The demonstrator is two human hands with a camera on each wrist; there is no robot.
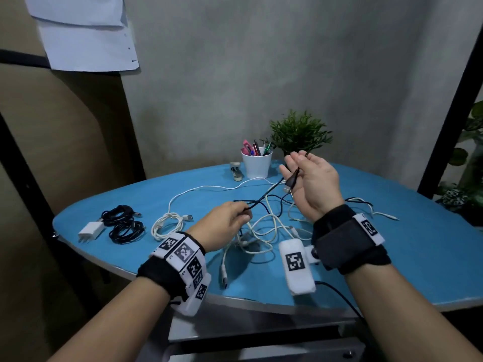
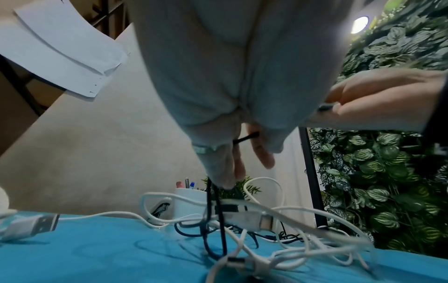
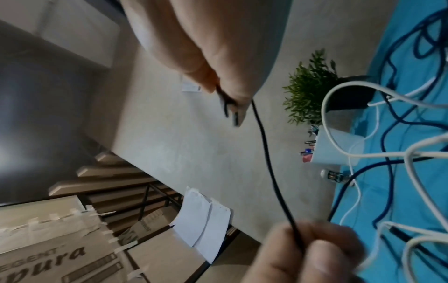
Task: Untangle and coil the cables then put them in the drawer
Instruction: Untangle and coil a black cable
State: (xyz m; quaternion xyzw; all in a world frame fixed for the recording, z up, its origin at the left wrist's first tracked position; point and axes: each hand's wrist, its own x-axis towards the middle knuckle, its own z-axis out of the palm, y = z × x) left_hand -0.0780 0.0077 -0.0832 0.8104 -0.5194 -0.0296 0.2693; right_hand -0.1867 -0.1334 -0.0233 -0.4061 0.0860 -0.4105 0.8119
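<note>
**Head view: two hands draw a black cable out of a tangle on a blue table**

Head view shows both hands raised just above the table [image 1: 392, 231]. The right hand [image 1: 311, 178] is held palm-up and higher, fingers loosely curled, with the plug end of a thin black cable [image 1: 264, 198] pinched between thumb and fingertips; the plug hangs across its palm. The left hand [image 1: 224, 223] sits lower and nearer the person, thumb and fingers closed in a pinch on the same cable further along.

Between the two hands the cable runs taut on a slant, its long axis rising from the left hand up and away to the right hand. Beyond the left hand's pinch it drops into the tangle of white and dark cables [image 1: 261, 231], which lies directly under and between the hands. The left hand is nearer that knot, so it likely has to feed or free the strand while the right gathers.

Left of the left hand lie three finished coils: two black [image 1: 122, 223] and one white [image 1: 167, 226], with a white charger [image 1: 90, 231] beside them. No drawer is visible.
</note>
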